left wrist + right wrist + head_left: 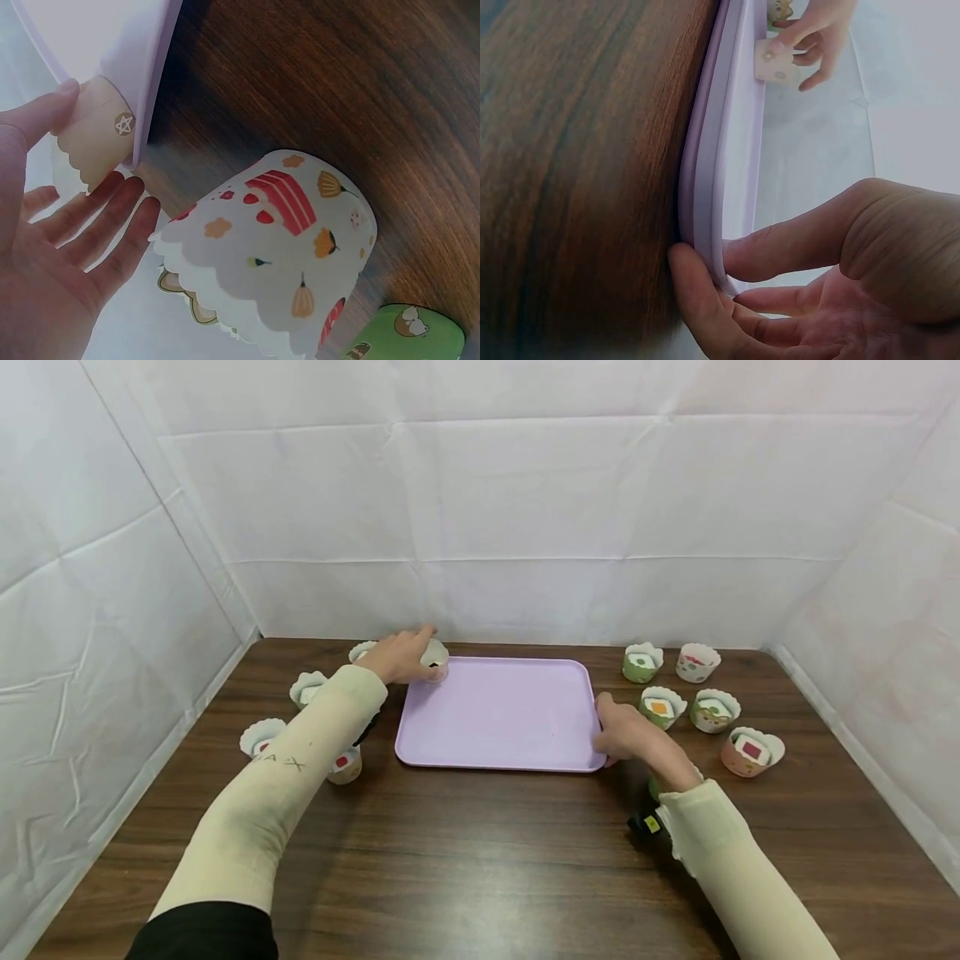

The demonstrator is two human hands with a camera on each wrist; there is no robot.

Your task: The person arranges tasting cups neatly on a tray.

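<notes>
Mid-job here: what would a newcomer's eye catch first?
First, the lilac tray toward the brown table's far edge, its right edge pinched by the right hand. Next, the left hand at a pale cup by the tray's far left corner. Then, patterned paper cups on both sides.

On the cream left sleeve (273,793) we can make out the dark letters "AX" (282,762), while on the beige paper baking cup (96,139) we see a white star in a brown disc (124,124).

White sheeting (517,493) behind and beside a brown table (465,860) marks a screened workspace
</notes>
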